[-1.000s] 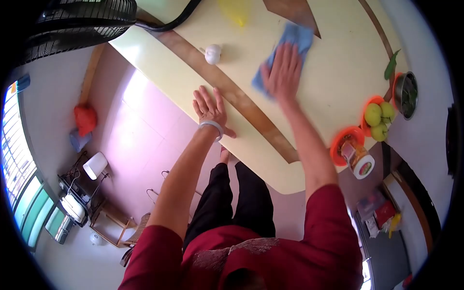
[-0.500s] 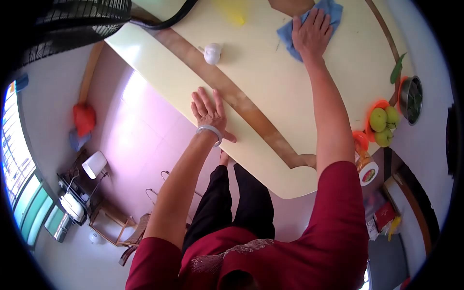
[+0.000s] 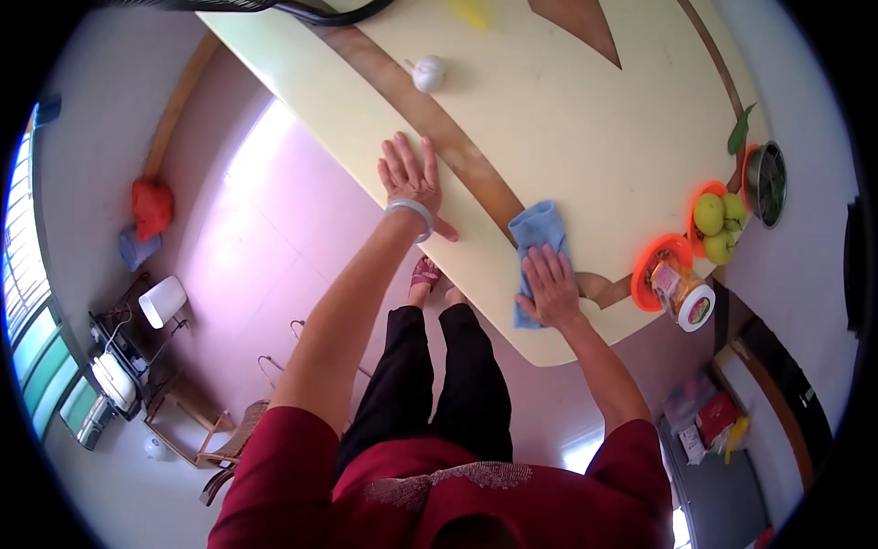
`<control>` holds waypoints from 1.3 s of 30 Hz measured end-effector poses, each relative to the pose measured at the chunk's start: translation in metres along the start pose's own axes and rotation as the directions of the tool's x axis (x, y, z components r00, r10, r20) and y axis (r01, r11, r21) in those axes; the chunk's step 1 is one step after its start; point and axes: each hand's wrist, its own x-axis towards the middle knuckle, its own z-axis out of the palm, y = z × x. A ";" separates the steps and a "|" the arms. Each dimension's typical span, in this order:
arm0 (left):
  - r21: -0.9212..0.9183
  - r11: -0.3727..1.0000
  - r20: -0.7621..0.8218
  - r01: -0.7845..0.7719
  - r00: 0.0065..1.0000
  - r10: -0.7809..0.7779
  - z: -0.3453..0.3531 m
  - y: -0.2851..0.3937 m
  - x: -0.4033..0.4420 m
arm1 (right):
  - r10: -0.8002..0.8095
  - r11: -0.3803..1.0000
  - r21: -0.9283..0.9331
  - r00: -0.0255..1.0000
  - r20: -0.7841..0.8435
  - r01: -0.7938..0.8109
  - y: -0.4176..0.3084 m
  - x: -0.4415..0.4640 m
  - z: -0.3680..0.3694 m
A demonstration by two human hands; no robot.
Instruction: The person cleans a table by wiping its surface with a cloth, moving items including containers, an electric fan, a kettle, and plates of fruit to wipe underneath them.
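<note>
My left hand (image 3: 413, 178) rests palm down on the table's near edge, fingers stretched out, a pale bangle (image 3: 411, 216) round its wrist. Under my right hand (image 3: 551, 285) lies a crumpled blue cloth (image 3: 538, 224) at the table's near corner. The fingers of that hand lie flat across the cloth, pressing on it. Beyond my left hand, a garlic bulb (image 3: 428, 73) sits on the cream table (image 3: 585, 146) beside its brown stripe.
Along the right edge stand an orange dish (image 3: 647, 297) with a white-lidded jar (image 3: 681, 293), green fruit (image 3: 709, 215) and a metal bowl (image 3: 773, 183). A green leaf (image 3: 740, 130) lies nearby. A yellow item (image 3: 471, 11) and part of a fan (image 3: 338, 11) are at the far side.
My right hand has swept the blue cloth from the far side toward me to the near corner. My left hand stays on the edge. The view has shifted slightly.
</note>
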 end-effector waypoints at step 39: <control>0.116 0.973 -0.444 -0.202 0.865 0.233 0.113 0.015 -0.075 | 0.671 0.436 0.867 0.729 -0.133 -0.243 -0.045 0.021 0.017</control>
